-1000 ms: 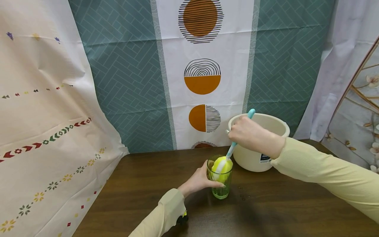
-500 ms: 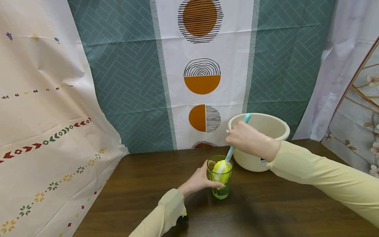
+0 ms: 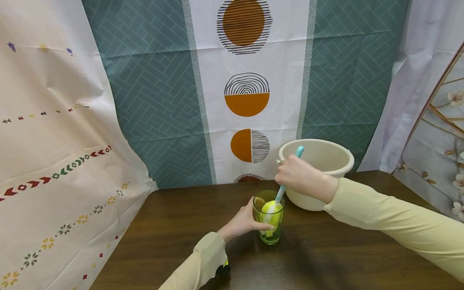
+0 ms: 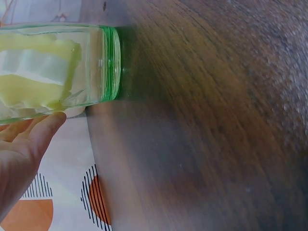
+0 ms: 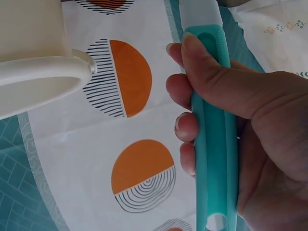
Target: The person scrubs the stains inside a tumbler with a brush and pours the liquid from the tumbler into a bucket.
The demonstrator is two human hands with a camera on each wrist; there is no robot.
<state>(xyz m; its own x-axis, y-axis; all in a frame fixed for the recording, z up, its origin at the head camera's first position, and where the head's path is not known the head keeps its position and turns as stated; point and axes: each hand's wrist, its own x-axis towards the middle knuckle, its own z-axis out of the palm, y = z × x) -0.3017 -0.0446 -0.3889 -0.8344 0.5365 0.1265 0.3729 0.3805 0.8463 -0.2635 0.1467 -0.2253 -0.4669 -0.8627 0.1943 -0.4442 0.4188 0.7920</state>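
Observation:
A clear green drinking glass stands upright on the table in the head view. My left hand grips it from the left side, thumb across the front. My right hand is curled round the teal handle of a sponge cup brush, thumb along its top in the right wrist view. The brush's yellow and white sponge head sits down inside the glass. Through the glass wall in the left wrist view, the sponge reaches well toward the base, with a gap left above the bottom.
A cream plastic bucket stands right behind the glass, partly covered by my right hand and forearm. The dark wooden table ends at a patterned curtain behind. Another printed cloth hangs along the left.
My right hand has come lower and slightly left, pushing the sponge head deeper into the glass. The left hand and the glass have stayed in place.

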